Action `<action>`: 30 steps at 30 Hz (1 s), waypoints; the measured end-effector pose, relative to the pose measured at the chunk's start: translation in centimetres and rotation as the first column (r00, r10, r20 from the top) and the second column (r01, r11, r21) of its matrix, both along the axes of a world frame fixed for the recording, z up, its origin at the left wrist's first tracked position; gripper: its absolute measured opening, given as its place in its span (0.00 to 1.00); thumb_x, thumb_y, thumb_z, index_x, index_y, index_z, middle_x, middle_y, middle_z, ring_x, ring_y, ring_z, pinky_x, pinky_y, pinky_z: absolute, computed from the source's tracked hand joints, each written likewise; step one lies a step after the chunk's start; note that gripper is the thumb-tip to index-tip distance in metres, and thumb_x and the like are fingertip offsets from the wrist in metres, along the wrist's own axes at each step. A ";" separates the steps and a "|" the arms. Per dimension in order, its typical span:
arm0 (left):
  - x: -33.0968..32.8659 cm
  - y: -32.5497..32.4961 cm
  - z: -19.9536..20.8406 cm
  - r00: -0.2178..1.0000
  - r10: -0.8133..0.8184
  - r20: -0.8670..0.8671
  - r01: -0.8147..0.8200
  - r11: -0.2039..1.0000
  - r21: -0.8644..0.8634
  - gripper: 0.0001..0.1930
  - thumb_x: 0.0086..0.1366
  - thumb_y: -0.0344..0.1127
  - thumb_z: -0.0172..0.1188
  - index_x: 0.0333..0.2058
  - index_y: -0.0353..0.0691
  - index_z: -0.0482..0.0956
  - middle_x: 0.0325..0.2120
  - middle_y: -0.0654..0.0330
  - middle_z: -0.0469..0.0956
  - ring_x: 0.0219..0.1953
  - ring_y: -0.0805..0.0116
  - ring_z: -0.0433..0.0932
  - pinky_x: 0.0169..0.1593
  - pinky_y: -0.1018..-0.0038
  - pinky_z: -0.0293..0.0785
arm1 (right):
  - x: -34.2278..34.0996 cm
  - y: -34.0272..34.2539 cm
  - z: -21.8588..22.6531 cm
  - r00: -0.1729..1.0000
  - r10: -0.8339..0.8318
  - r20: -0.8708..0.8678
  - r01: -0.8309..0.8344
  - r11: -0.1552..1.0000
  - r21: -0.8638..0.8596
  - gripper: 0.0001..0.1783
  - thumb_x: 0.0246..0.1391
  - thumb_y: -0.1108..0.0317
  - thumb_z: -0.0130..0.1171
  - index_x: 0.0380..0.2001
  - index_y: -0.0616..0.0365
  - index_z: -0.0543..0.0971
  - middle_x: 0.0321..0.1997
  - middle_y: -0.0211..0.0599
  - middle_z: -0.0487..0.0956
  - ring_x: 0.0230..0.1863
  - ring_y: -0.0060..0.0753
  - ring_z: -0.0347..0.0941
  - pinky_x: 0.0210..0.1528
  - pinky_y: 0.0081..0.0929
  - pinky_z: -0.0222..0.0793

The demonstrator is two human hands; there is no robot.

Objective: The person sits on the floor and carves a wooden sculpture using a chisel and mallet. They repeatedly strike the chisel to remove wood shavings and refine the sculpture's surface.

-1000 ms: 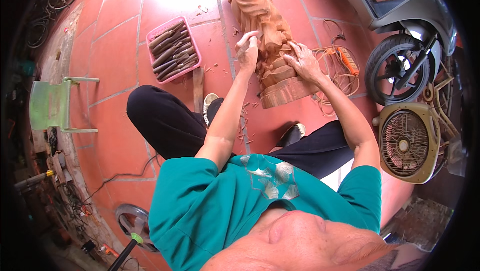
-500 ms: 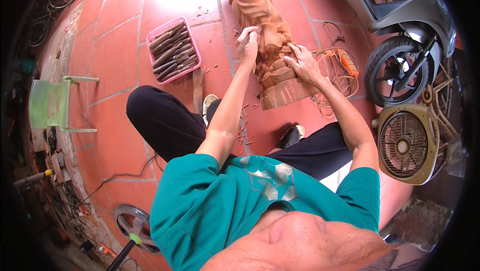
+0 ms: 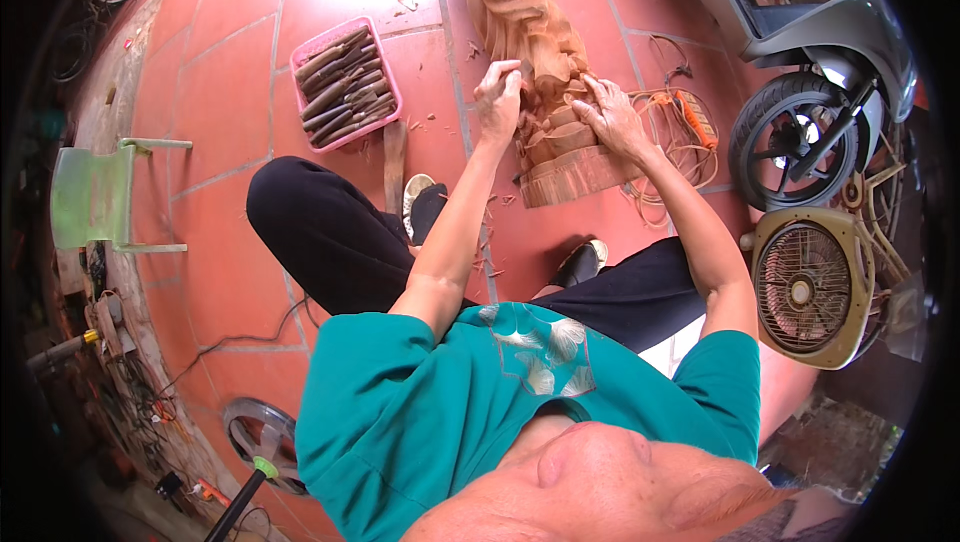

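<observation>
A tall carved wooden statue (image 3: 528,27) lies tilted on the red tile floor (image 3: 230,52), its base (image 3: 580,174) toward me. My left hand (image 3: 497,100) curls its fingers around the statue's left side near the lower folds. On the right side, just above the base, my right hand (image 3: 610,117) presses on the carving. Whether either hand also holds a small tool I cannot tell. My legs in black trousers spread on both sides of the base, and wood chips lie between them.
A pink tray (image 3: 345,87) of several chisels sits to the left of the statue, with a wooden stick (image 3: 395,164) below it. Orange cable (image 3: 690,117), a scooter (image 3: 810,52) and a box fan (image 3: 808,287) stand at right. A green chair (image 3: 95,197) is at left.
My left hand slid a little up the statue's side and came back down. My right hand shifted only slightly on the carving.
</observation>
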State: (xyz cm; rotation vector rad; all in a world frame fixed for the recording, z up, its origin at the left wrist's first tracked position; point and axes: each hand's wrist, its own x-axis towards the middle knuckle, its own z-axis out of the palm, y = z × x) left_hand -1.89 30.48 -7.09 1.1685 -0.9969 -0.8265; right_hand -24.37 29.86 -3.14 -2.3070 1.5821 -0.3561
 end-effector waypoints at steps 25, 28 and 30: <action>0.9 2.8 -1.8 0.964 -0.038 0.264 0.060 0.995 -0.077 0.07 0.64 0.24 0.54 0.37 0.34 0.81 0.26 0.56 0.83 0.28 0.72 0.83 0.31 0.75 0.77 | -0.5 -0.1 -0.3 1.000 0.024 -0.018 -0.024 1.000 -0.010 0.38 0.62 0.40 0.50 0.67 0.54 0.64 0.66 0.53 0.65 0.68 0.55 0.59 0.68 0.47 0.58; 0.4 2.6 -1.3 0.999 -0.013 0.045 0.017 0.996 -0.093 0.07 0.66 0.25 0.56 0.39 0.34 0.81 0.27 0.57 0.83 0.30 0.71 0.84 0.34 0.75 0.77 | -0.3 0.0 -0.1 1.000 0.028 0.009 -0.028 1.000 0.000 0.38 0.62 0.41 0.50 0.67 0.54 0.64 0.66 0.53 0.65 0.67 0.54 0.60 0.68 0.46 0.57; -0.2 2.0 -0.9 0.998 0.023 -0.058 -0.030 0.992 -0.120 0.07 0.66 0.26 0.56 0.40 0.35 0.81 0.28 0.57 0.84 0.31 0.70 0.84 0.35 0.75 0.77 | -0.2 0.0 0.0 0.999 0.033 0.010 -0.033 0.999 -0.006 0.38 0.62 0.41 0.50 0.66 0.54 0.65 0.66 0.53 0.65 0.67 0.54 0.60 0.68 0.45 0.57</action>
